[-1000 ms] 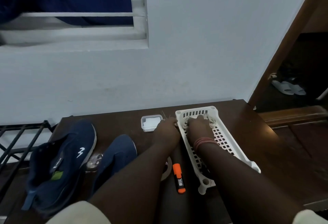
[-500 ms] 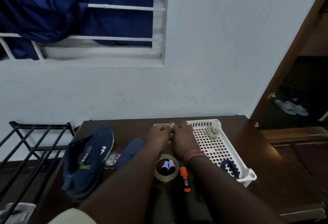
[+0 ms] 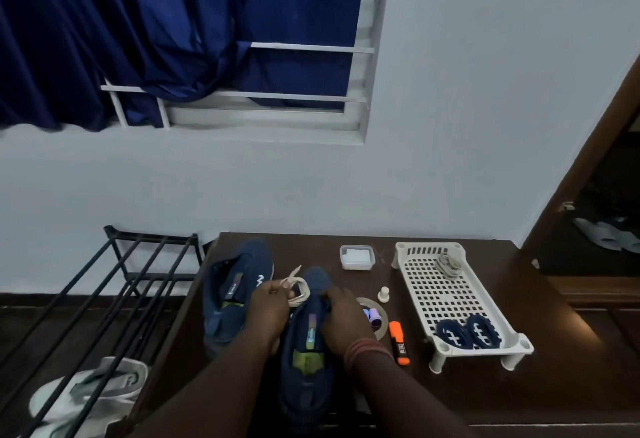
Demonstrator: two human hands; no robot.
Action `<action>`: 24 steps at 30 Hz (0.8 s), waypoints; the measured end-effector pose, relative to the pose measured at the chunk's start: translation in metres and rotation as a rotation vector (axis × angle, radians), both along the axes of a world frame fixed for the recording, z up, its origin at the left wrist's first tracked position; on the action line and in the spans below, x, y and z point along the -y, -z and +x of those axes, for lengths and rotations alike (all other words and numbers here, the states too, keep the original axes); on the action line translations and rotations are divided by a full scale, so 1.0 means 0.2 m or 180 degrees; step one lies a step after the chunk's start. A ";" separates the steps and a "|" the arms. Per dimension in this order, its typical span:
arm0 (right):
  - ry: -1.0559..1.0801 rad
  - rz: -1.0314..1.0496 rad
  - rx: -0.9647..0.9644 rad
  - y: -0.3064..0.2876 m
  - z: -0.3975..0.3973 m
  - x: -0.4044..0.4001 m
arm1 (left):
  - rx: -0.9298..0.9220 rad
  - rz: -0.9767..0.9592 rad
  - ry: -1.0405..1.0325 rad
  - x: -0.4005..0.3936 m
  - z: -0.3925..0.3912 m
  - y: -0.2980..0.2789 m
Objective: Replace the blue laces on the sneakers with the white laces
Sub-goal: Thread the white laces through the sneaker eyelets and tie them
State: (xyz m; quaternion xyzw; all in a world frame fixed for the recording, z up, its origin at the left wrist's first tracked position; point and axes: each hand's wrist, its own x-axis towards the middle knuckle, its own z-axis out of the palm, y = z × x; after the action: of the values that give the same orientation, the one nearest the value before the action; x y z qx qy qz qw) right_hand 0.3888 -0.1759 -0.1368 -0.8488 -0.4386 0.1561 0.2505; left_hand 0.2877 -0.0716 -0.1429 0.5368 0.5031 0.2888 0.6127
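The left hand's fingers (image 3: 282, 290) pinch a coiled white lace (image 3: 300, 290) just above the toe end of the near sneaker (image 3: 306, 351). The right hand (image 3: 341, 321) curls its fingers round that sneaker's right side, near the tongue. The near sneaker lies on the dark counter (image 3: 450, 392), toe pointing to the wall. The second sneaker (image 3: 230, 293) lies just left of it, partly behind the left hand (image 3: 268, 311). Right of the near sneaker sit a tape roll (image 3: 375, 321) and an orange marker (image 3: 398, 342), then a white perforated tray (image 3: 446, 295). In that tray, two coiled blue laces (image 3: 467, 332) lie at the near end and another white lace bundle (image 3: 448, 264) at the far end.
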 end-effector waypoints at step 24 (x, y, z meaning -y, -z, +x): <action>-0.0135 0.1441 -0.1827 -0.16 0.05 -0.17 | -0.0709 0.0803 0.0875 -0.11 -0.11 -0.17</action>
State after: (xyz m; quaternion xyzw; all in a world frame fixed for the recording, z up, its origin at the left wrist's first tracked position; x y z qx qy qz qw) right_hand 0.3987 -0.1423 -0.1042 -0.6842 -0.3914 0.2921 0.5416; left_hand 0.2658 -0.0505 -0.1086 0.7013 0.4497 0.2021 0.5148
